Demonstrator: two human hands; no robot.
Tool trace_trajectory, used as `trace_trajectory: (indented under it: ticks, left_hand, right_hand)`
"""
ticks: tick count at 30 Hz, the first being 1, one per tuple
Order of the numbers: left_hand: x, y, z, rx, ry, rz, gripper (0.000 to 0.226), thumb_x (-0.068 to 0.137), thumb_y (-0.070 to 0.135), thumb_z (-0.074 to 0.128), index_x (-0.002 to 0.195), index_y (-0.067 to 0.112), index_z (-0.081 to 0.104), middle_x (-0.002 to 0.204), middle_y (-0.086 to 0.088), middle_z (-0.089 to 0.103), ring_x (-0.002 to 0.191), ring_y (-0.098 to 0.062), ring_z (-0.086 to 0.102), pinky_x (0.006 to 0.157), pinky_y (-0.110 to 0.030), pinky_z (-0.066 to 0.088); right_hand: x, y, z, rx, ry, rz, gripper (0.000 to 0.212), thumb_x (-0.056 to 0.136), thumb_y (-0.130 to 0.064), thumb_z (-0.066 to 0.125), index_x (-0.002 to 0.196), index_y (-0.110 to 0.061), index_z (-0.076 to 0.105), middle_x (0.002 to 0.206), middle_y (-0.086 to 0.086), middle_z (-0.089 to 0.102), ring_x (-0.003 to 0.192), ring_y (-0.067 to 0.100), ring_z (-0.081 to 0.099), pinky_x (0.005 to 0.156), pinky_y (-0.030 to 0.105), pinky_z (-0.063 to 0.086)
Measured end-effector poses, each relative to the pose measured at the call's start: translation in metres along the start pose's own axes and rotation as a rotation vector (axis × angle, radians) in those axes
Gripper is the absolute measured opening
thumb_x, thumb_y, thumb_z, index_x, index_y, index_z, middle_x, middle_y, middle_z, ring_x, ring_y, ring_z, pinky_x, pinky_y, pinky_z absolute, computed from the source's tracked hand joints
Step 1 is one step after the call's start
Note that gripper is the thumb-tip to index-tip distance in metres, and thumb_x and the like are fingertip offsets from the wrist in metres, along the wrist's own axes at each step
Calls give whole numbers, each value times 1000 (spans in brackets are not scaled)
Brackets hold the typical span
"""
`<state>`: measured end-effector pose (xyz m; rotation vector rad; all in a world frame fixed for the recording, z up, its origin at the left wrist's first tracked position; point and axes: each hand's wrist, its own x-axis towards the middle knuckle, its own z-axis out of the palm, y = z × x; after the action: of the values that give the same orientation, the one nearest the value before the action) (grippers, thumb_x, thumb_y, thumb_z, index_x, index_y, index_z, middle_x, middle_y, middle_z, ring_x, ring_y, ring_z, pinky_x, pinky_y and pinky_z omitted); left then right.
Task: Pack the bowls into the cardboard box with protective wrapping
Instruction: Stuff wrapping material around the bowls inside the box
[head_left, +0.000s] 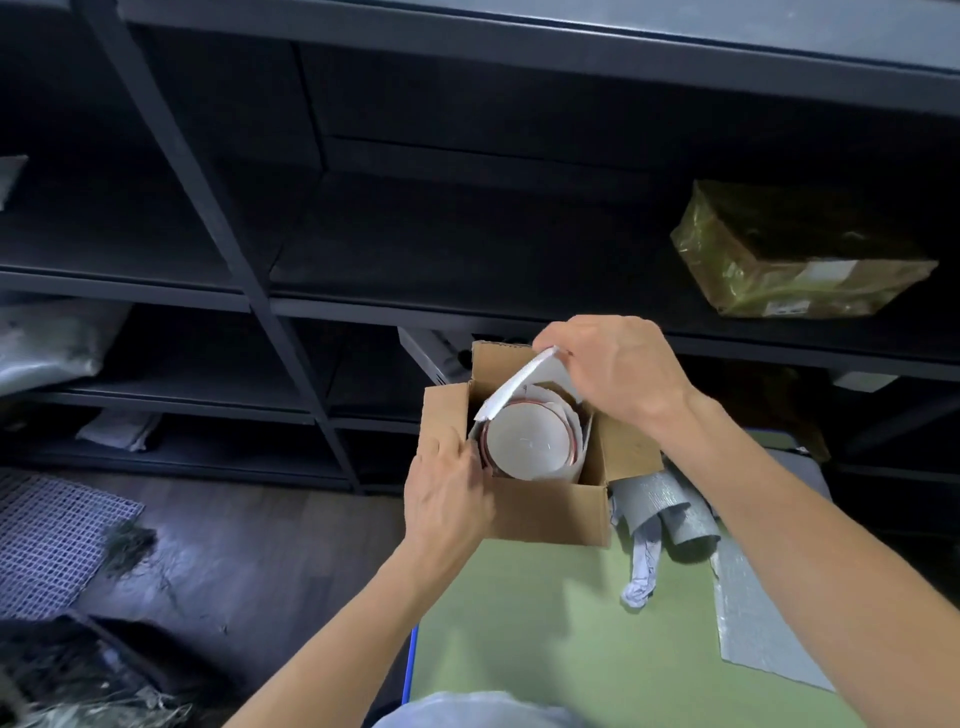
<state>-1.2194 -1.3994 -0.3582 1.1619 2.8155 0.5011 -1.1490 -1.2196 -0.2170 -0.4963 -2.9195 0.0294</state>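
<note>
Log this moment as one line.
bowl: in box, sheet around it | right hand: pinches sheet's top edge | left hand: fingers curled at box's left wall

The green tabletop (545, 623), low in the frame, holds a cardboard box (550, 514) at its far end, and right of it a grey roll (670, 512), crumpled paper (641, 577) and a flat grey sheet (753, 623).

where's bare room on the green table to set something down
Bare green table lies nearer than the cardboard box, between the table's left edge and the grey foam sheet. Crowded: right of the box, rolled foam and crumpled paper; at the box, the bowl, white wrapping sheet, left hand and right hand.
</note>
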Motion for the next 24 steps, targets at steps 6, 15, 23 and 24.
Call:
trace_trajectory:
  ticks: [6,15,23,24]
  left_hand:
    - [-8,2,-9,-118,-31,-77,12,95,27,50,95,19,60,87,5,47,76,-20,45,62,-37,43]
    - [9,-2,-26,-289,63,-141,58,84,64,60,124,24,48,108,10,55,93,-14,55,71,-32,49]
    - [27,-9,-33,-357,219,-75,25,89,32,59,110,43,54,92,17,62,79,-6,57,64,-27,51]
    - [29,-10,-33,-344,220,-69,24,88,30,60,109,40,56,92,16,63,79,-7,57,64,-28,51]
  right_hand:
    - [21,-13,4,-227,-56,-235,38,86,2,47,109,-26,61,91,-5,61,80,20,56,54,32,40]
    - [36,-27,10,-286,-84,-302,27,89,-5,53,107,-23,62,85,-4,58,74,19,54,53,31,31]
    - [35,-30,6,-335,-69,-268,22,88,-2,56,98,-21,63,74,-3,53,63,19,49,47,29,21]
    - [35,-30,6,-334,-69,-270,22,88,-2,56,97,-20,63,74,-2,51,63,19,49,46,29,19]
